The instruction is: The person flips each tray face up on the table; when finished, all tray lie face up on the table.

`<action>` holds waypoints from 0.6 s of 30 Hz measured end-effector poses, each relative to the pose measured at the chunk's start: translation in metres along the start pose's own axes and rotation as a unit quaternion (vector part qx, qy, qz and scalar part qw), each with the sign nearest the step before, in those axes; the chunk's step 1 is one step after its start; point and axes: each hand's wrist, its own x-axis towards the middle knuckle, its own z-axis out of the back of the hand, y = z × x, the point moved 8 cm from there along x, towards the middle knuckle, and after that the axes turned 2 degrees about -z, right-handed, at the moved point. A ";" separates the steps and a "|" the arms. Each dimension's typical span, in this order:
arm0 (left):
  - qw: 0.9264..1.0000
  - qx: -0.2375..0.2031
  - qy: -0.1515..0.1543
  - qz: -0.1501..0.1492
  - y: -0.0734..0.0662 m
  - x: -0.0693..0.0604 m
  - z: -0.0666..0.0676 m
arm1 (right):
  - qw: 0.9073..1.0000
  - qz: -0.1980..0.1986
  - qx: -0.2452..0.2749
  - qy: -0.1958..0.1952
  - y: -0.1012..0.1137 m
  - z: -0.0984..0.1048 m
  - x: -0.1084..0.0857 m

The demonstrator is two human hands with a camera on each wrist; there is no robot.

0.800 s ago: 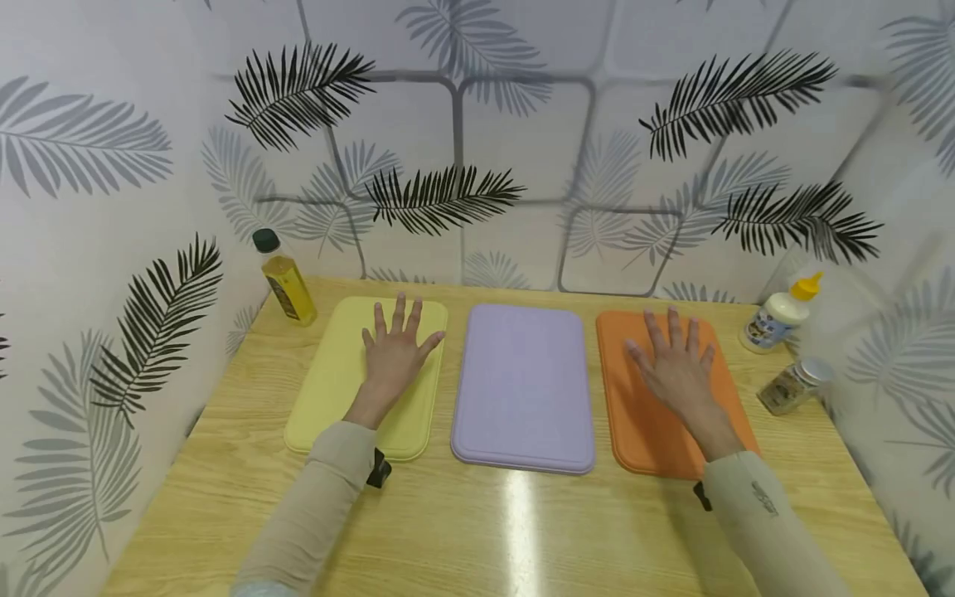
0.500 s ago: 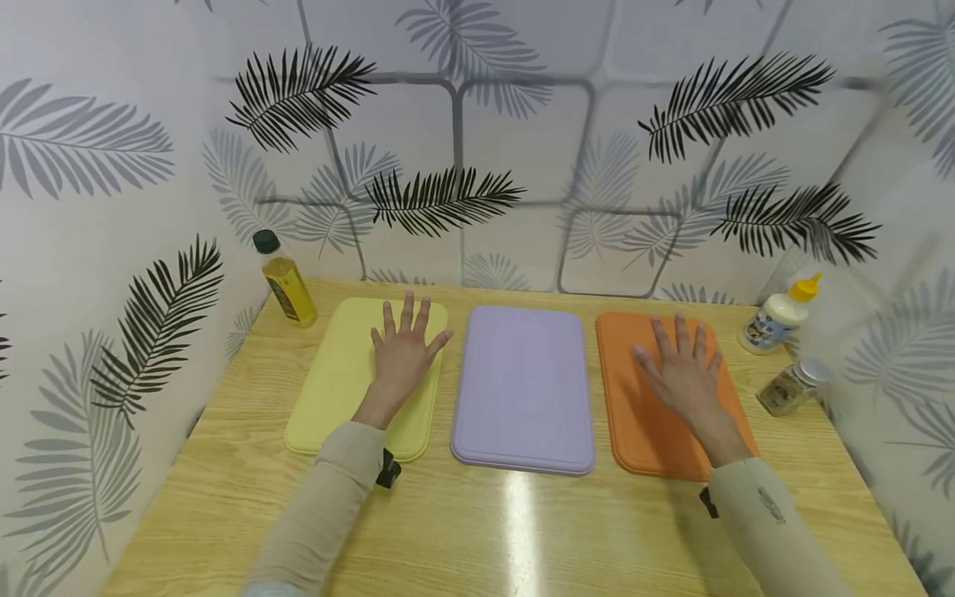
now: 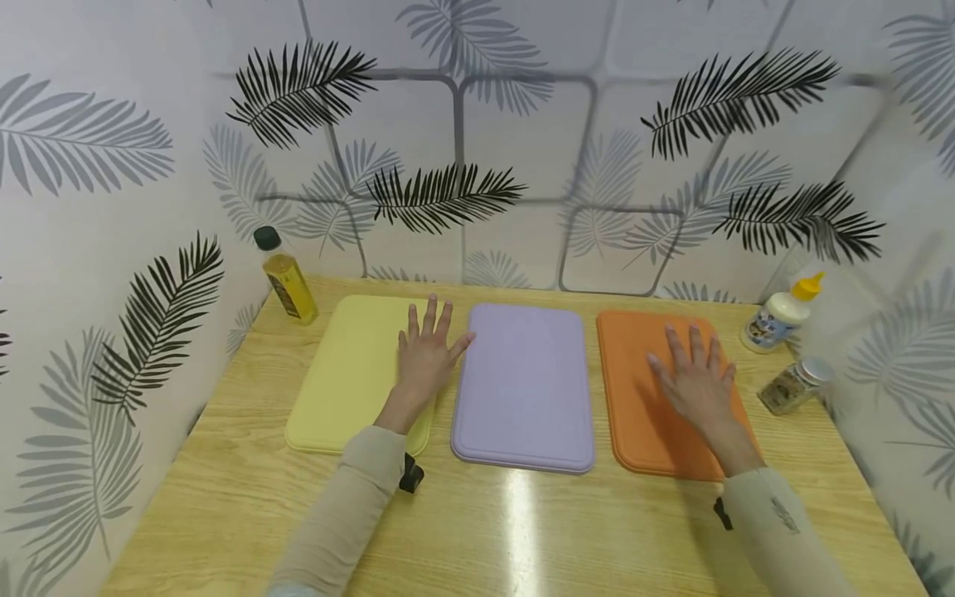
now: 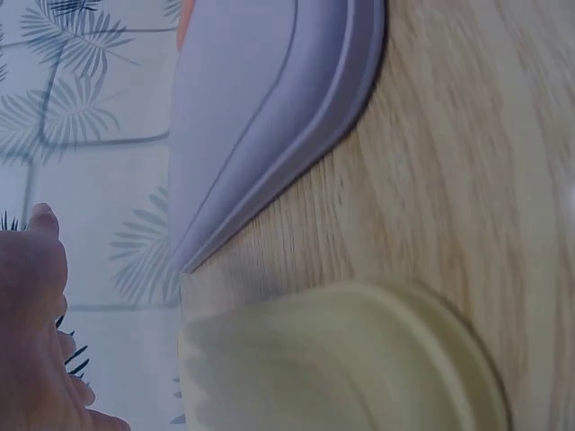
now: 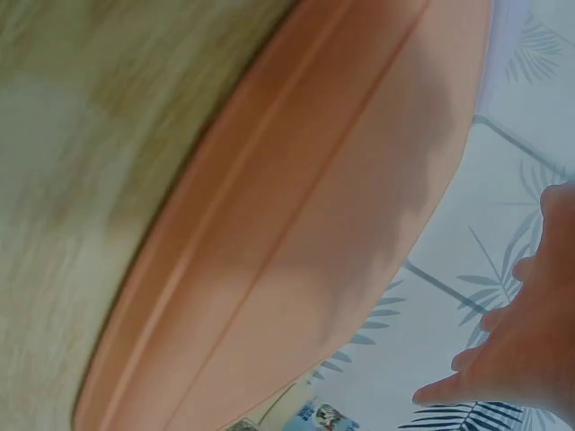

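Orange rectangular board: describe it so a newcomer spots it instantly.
On the pale wood-grain table, look beneath the spread right hand. The orange rectangular board with rounded corners lies there, rightmost of three, its colour setting it apart from the lavender board and yellow board.

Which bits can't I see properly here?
Head: part of the flat yellow rectangular board, behind the left hand.
Head: printing on the clear, silver-lidded jar, too small.
Left wrist: some of the flat purple rectangular board, past the top edge.
Right wrist: part of the right hand, past the right edge.

A yellow board [image 3: 349, 373], purple board [image 3: 524, 385] and orange board [image 3: 647, 406] lie flat, apart.
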 end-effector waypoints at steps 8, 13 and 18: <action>0.999 -0.031 -0.006 -0.027 -0.032 0.002 0.000 | 1.000 -0.008 0.008 0.007 -0.013 -0.002 -0.005; 0.998 -0.048 -0.015 -0.039 -0.049 0.004 -0.002 | 1.000 -0.010 0.010 0.001 -0.020 -0.001 -0.006; 0.996 -0.068 -0.013 -0.047 -0.066 0.003 -0.005 | 1.000 -0.011 0.013 0.001 -0.022 0.000 -0.007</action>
